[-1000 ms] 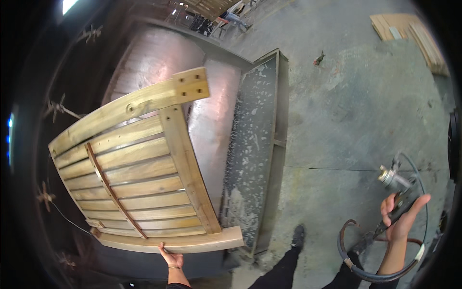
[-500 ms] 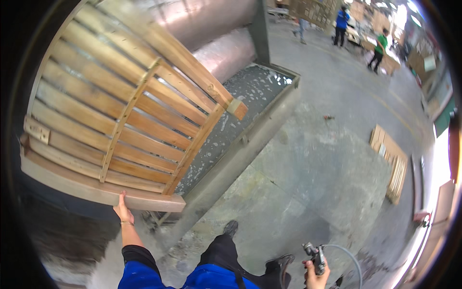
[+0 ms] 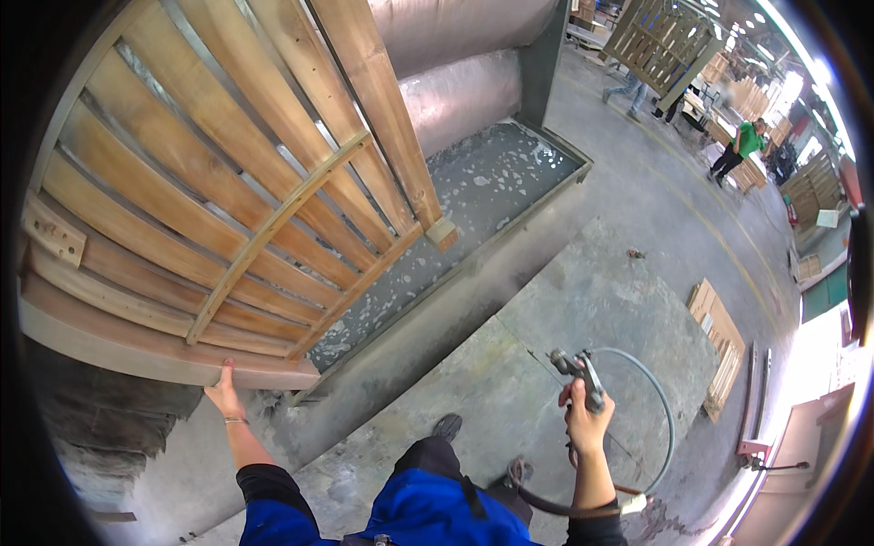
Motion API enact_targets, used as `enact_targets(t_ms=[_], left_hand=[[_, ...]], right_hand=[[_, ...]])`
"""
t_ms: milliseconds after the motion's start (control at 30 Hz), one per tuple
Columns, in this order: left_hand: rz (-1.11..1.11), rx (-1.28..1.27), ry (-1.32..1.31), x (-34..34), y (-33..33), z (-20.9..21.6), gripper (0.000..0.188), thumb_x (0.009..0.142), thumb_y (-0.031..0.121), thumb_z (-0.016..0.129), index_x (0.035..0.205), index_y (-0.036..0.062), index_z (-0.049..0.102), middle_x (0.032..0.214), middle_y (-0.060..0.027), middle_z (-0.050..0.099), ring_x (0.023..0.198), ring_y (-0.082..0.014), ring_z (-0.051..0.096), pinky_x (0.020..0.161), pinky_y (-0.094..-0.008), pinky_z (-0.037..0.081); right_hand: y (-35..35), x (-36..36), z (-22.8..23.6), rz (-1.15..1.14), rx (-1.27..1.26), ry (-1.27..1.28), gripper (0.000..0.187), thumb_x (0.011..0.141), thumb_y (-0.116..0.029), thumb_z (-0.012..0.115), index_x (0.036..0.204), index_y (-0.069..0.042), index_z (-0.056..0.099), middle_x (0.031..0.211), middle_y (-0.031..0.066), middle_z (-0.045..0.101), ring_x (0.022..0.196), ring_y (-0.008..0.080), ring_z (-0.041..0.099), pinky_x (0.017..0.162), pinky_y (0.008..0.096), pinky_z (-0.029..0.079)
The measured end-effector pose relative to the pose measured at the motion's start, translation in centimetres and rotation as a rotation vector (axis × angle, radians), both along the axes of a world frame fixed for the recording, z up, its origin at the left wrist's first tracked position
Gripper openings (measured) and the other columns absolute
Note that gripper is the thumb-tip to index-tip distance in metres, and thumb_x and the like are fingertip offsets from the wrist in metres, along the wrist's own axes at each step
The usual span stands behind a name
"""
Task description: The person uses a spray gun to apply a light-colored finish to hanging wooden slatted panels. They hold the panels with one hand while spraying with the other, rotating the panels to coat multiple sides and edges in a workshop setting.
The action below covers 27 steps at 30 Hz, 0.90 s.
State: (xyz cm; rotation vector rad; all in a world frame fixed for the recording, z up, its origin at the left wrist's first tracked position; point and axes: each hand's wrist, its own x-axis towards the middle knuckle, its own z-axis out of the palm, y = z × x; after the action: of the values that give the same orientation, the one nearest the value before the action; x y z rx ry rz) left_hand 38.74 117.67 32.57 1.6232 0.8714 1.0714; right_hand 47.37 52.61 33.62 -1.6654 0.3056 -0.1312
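Observation:
A slatted wooden furniture frame (image 3: 246, 196) fills the upper left, tilted over a trough of bubbly grey water (image 3: 492, 173). My left hand (image 3: 224, 395) holds the thick front rail (image 3: 164, 350) of the frame near its right end, with the thumb up on the rail and the other fingers hidden beneath it. My right hand (image 3: 587, 420) is closed round the grip of a metal spray gun (image 3: 581, 371), well to the right of the frame. A grey hose (image 3: 672, 409) loops down from the gun beside my forearm.
The trough's metal edge (image 3: 510, 238) runs diagonally between frame and floor. Shiny curved sheeting (image 3: 464, 91) rises behind the water. Wooden slats (image 3: 719, 350) lie on the floor at right, beside metal bars (image 3: 752, 400). Further off, a person in green (image 3: 742, 146) stands near another slatted panel (image 3: 663, 45).
My right hand has risen and moved forward with the spray gun, bringing more hose into view. The slatted frame looks larger and closer; my left hand stays on its rail.

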Motion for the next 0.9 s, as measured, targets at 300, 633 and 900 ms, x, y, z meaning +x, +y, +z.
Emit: enact_targets(t_ms=[300, 633, 900], left_hand=[[-0.061, -0.187, 0.131, -0.4, 0.6, 1.9, 0.076, 0.081, 0.023, 0.09, 0.139, -0.0114, 0.055, 0.14, -0.015, 0.06, 0.125, -0.0237, 0.057, 0.112, -0.0361, 0.042], [0.163, 0.038, 0.078, 1.2, -2.7, 5.3, 0.093, 0.088, 0.032, 0.088, 0.152, -0.0081, 0.035, 0.149, -0.0193, 0.05, 0.132, -0.0275, 0.052, 0.114, -0.0393, 0.042], [0.221, 0.35, -0.003, 2.3, -1.4, 11.8, 0.08, 0.094, 0.038, 0.08, 0.147, -0.0107, 0.046, 0.142, -0.0199, 0.059, 0.125, -0.0254, 0.058, 0.109, -0.038, 0.046]], right_hand=[[-0.9, -0.3, 1.8, 0.015, 0.11, 0.157, 0.04, 0.109, -0.037, 0.058, 0.13, -0.004, 0.068, 0.076, 0.0026, 0.066, 0.058, 0.0044, 0.053, 0.045, 0.0219, 0.037], [-4.7, -3.9, 4.0, -0.009, -0.005, 0.062, 0.039, 0.106, -0.029, 0.065, 0.128, 0.003, 0.069, 0.076, -0.0003, 0.065, 0.062, 0.0047, 0.051, 0.057, 0.0233, 0.042], [-6.0, -9.1, 6.5, 0.08, 0.05, 0.102, 0.047, 0.11, -0.04, 0.056, 0.133, -0.001, 0.066, 0.074, 0.0033, 0.065, 0.052, 0.0034, 0.045, 0.046, 0.021, 0.034]])
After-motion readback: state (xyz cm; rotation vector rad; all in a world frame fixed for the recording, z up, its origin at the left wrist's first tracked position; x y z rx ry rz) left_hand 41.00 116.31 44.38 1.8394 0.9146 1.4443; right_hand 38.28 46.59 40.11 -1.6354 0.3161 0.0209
